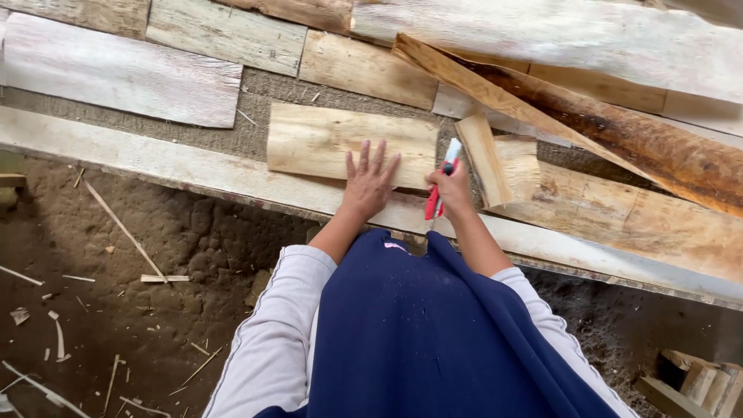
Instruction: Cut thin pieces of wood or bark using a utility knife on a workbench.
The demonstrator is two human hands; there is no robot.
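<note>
A pale, short wooden board (pixel 317 139) lies flat on a long plank bench (pixel 155 159). My left hand (pixel 370 184) rests flat on the board's near right part, fingers spread. My right hand (pixel 450 190) grips a red and white utility knife (pixel 441 188), held upright at the board's right end. Just right of the knife a narrow wood offcut (pixel 481 159) leans across other pieces.
Many rough wooden slabs (pixel 124 73) lie side by side behind the board. A dark, bark-edged slab (pixel 619 128) crosses at the upper right. Below the bench is a dirt floor (pixel 101 310) strewn with wood slivers. Small wood blocks (pixel 696 383) sit at the lower right.
</note>
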